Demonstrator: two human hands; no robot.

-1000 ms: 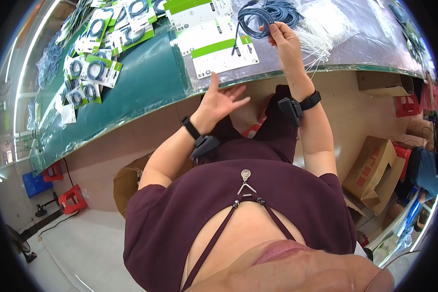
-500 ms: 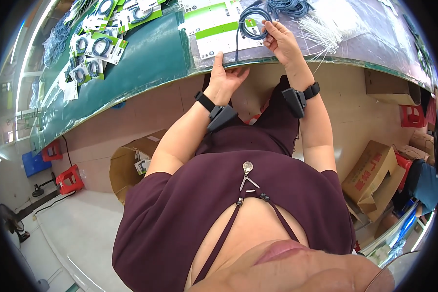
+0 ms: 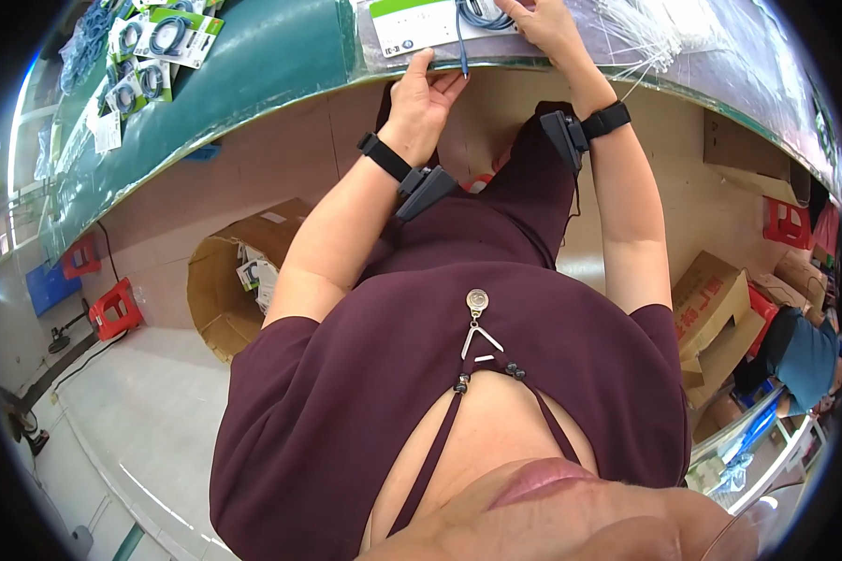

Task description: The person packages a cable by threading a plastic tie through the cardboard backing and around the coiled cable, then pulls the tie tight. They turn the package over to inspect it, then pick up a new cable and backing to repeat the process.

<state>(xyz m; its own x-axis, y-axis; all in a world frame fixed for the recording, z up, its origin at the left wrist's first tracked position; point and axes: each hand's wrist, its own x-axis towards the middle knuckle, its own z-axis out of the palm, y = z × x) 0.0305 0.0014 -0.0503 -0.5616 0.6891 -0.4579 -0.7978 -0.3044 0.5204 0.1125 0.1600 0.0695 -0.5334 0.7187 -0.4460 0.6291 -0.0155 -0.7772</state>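
Observation:
At the far edge of the view, a coil of blue cable (image 3: 483, 16) lies over a white and green card (image 3: 404, 30) on the table. My right hand (image 3: 550, 30) pinches the coil's right side between thumb and fingers. One end of the cable hangs straight down across the card to the table's front edge. There my left hand (image 3: 419, 105) rests with its thumb raised at the card's lower edge and its fingers apart from it, close to the cable tip. The upper part of the coil is cut off by the picture.
Carded cables (image 3: 164, 42) lie piled on the green tabletop (image 3: 281, 56) at left. White cable ties (image 3: 641, 35) spread at right. Below stand a round cardboard bin (image 3: 213, 299), a red stool (image 3: 115, 309) and an open carton (image 3: 716, 323). A person in blue (image 3: 805, 360) is at far right.
The view has tilted, so the table sits higher and the coil is partly cut off. My left fingers have moved nearer the cable's hanging end; my right hand keeps its hold.

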